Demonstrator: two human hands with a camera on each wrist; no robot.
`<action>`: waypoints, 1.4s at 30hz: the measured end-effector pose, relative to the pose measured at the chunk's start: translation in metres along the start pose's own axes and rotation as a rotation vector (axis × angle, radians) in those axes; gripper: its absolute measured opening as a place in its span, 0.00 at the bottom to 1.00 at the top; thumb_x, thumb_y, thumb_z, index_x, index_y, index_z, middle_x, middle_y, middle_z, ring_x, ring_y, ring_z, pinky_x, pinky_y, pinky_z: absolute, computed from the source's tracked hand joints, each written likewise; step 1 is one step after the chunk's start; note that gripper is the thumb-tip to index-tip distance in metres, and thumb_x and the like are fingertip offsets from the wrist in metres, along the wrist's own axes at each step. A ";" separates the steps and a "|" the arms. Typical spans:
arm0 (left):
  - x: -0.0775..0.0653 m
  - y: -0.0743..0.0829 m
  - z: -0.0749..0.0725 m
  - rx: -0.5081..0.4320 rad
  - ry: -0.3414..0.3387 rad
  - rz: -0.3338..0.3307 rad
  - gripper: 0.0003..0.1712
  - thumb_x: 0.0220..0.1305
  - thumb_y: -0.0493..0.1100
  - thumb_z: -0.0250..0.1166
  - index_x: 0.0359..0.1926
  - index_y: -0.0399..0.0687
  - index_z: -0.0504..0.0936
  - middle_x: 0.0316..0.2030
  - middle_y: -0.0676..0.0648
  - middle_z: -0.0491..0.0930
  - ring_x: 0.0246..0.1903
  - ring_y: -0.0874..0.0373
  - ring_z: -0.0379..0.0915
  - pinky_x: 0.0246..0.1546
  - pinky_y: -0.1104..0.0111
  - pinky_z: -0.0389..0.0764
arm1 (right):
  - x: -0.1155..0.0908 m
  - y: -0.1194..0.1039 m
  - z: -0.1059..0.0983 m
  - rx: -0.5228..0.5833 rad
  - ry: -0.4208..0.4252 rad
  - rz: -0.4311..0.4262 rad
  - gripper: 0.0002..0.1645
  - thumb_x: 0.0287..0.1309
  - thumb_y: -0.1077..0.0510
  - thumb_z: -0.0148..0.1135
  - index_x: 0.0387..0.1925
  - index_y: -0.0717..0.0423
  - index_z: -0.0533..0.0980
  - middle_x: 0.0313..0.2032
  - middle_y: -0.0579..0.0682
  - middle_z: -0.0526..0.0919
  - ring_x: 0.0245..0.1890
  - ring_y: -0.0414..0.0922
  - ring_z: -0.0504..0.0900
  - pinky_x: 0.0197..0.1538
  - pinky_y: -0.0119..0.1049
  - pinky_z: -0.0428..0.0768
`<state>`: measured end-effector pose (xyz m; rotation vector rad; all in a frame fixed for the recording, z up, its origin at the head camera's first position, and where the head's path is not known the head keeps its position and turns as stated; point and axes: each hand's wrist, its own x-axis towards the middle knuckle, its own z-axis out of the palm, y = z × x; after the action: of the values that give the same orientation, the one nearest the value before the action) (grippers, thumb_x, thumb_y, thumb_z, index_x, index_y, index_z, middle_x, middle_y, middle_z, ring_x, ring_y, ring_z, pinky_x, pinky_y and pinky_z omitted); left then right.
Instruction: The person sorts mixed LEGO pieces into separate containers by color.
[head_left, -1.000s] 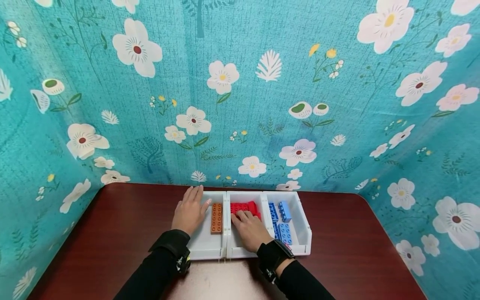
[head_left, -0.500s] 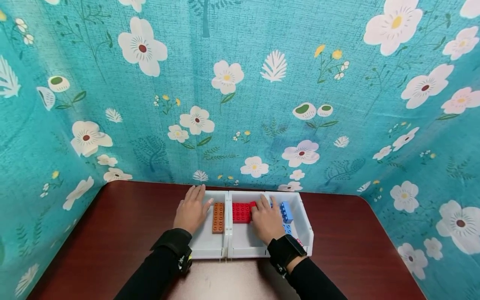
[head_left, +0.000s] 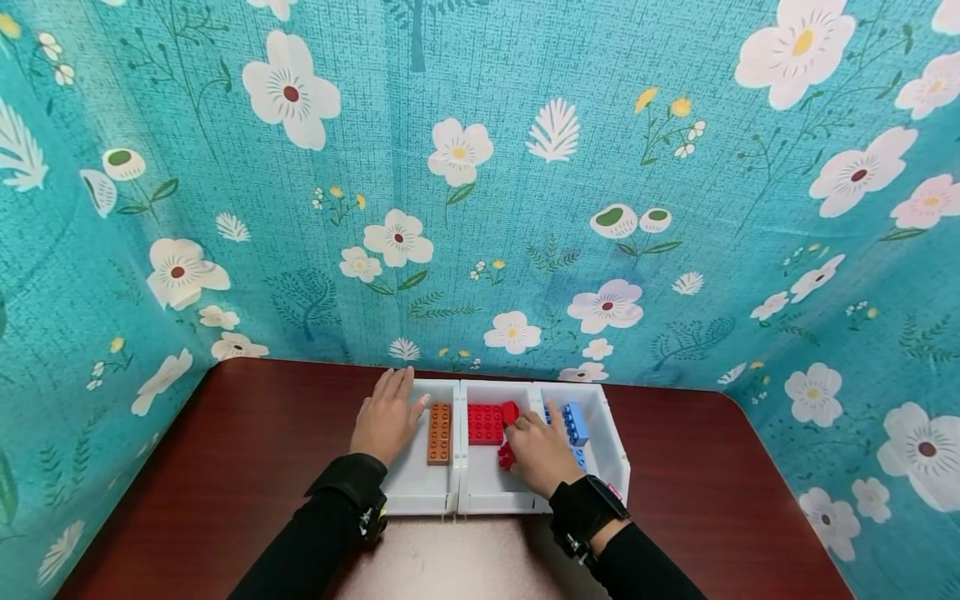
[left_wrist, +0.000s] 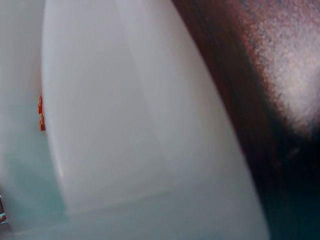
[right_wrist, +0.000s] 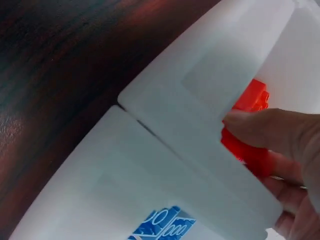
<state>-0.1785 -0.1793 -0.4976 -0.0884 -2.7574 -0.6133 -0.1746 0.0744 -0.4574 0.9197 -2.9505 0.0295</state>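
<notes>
Three white bins stand joined in a row. My left hand (head_left: pixel 382 425) lies with straight fingers over the outer side of the left bin (head_left: pixel 412 500), beside an orange-brown toy brick (head_left: pixel 439 433). In the middle bin (head_left: pixel 495 502), my right hand (head_left: pixel 543 450) pinches a tilted red toy brick (head_left: pixel 506 456) between thumb and fingers. The right wrist view shows the thumb (right_wrist: pixel 250 127) against red plastic, the fingers partly hidden behind it. A flat red brick (head_left: pixel 485 424) and a smaller red one (head_left: pixel 510 412) lie at the far end of that bin.
The right bin (head_left: pixel 613 471) contains several blue bricks (head_left: pixel 576 423), partly covered by my right hand. The bins stand on a dark red-brown table (head_left: pixel 690 492). A teal flowered cloth (head_left: pixel 480 275) hangs behind and at both sides.
My right hand went right, from over the red bricks to the divider by the blue ones, then slightly nearer me. A tilted red brick now shows at its thumb. The left hand stays put.
</notes>
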 end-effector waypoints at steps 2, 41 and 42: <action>0.000 0.000 0.001 0.006 0.006 0.003 0.36 0.74 0.52 0.61 0.73 0.34 0.66 0.68 0.33 0.69 0.71 0.38 0.61 0.60 0.41 0.73 | 0.001 -0.001 0.000 0.046 -0.006 0.007 0.22 0.44 0.56 0.83 0.42 0.57 0.85 0.40 0.52 0.87 0.52 0.52 0.79 0.68 0.66 0.62; -0.001 0.000 0.000 0.001 0.015 0.027 0.35 0.74 0.51 0.60 0.72 0.33 0.67 0.67 0.32 0.69 0.70 0.38 0.61 0.60 0.42 0.73 | 0.003 -0.008 0.025 -0.133 0.279 0.002 0.14 0.55 0.52 0.76 0.36 0.57 0.83 0.39 0.56 0.83 0.49 0.56 0.80 0.62 0.65 0.70; -0.001 0.000 0.000 0.001 0.017 0.028 0.35 0.74 0.51 0.60 0.72 0.33 0.67 0.67 0.32 0.70 0.70 0.37 0.61 0.60 0.42 0.73 | 0.006 -0.007 0.025 -0.150 0.293 0.004 0.12 0.56 0.55 0.75 0.38 0.57 0.83 0.41 0.57 0.82 0.50 0.56 0.79 0.62 0.65 0.70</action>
<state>-0.1772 -0.1795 -0.4978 -0.1202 -2.7348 -0.6031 -0.1767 0.0648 -0.4822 0.8116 -2.6445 -0.0515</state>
